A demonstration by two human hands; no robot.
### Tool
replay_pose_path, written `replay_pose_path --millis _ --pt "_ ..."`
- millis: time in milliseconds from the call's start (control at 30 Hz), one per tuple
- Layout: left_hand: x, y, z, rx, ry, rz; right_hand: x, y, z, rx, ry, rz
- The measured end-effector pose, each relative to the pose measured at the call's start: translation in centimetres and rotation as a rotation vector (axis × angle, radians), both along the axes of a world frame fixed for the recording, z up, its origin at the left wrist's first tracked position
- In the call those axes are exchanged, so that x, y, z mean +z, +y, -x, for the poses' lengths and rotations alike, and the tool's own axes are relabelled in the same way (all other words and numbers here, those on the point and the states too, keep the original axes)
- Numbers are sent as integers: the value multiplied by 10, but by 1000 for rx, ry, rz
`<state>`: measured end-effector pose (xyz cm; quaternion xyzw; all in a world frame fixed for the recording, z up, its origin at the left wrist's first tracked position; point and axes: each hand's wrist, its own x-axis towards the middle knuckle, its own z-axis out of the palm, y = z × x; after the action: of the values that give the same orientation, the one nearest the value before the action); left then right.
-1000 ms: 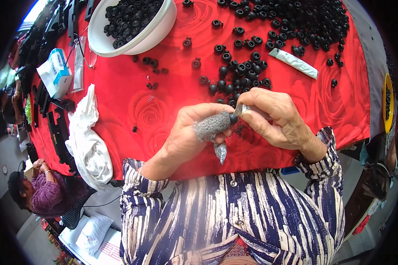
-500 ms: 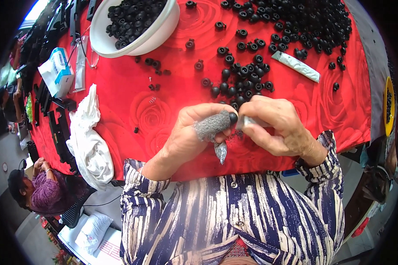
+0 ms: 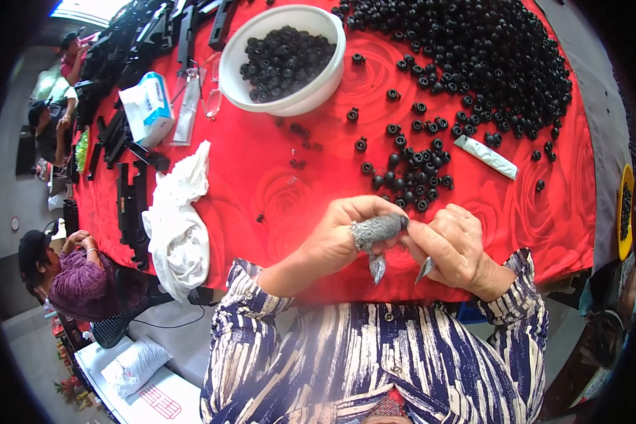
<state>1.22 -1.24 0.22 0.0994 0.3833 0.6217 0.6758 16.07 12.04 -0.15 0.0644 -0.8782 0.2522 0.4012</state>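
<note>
Over the front of the red tablecloth, my left hand is closed on a small round black plastic part. A grey fuzzy wrap covers one of its digits, and a crumpled silvery end hangs below. My right hand is closed too, its thumb and fingertips pinching at the black part. A small flat grey pointed piece, perhaps a blade, sticks out under the right fingers. Just beyond my hands lies a cluster of similar black parts.
A white bowl holds many black parts; a large pile spreads at the far right. Around are a pale strip, a white cloth, a blue-white box, long black pieces and a yellow tray. A person sits at left.
The view has shifted, so the table contents appear farther right and lower. My right fingertips have closed in on the black part, and the grey piece now points down beneath them.
</note>
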Motion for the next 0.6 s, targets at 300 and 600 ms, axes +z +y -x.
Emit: replay_pose_path --millis 300,600 --pt "77 39 116 526 1363 -52 2 2 1 -61 -62 39" --pt "44 43 72 9 2001 -294 -1 7 -2 -59 -117 46"
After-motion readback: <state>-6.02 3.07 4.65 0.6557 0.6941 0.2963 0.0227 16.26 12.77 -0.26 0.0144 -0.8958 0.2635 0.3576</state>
